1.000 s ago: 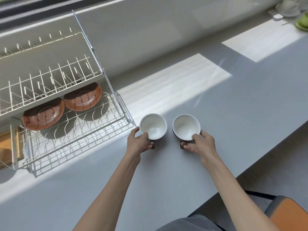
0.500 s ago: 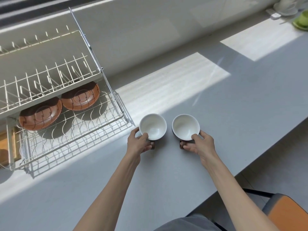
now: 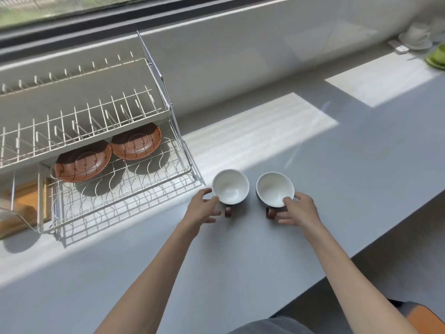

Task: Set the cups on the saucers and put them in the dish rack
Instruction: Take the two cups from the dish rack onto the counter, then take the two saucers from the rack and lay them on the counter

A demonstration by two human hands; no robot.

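Note:
Two cups, white inside and dark outside with brown handles, stand side by side on the grey counter. My left hand (image 3: 202, 210) holds the left cup (image 3: 230, 186), thumb at its rim and fingers by the handle. My right hand (image 3: 298, 210) holds the right cup (image 3: 275, 189) the same way. Two brown saucers lie on the lower tier of the white wire dish rack (image 3: 120, 208), to the left of the cups: the left saucer (image 3: 83, 161) and the right saucer (image 3: 136, 142). The rack's upper tier partly covers both saucers.
A wooden board (image 3: 24, 208) lies at the rack's left end. A white cup and saucer (image 3: 415, 37) and green dishes (image 3: 437, 57) stand at the far right by the wall. The counter edge (image 3: 385, 232) runs diagonally at right, above an orange seat (image 3: 426, 319).
My view has tilted up, and the window now shows. My fingers have eased back a little, so both brown handles are visible. The cups stand where they were.

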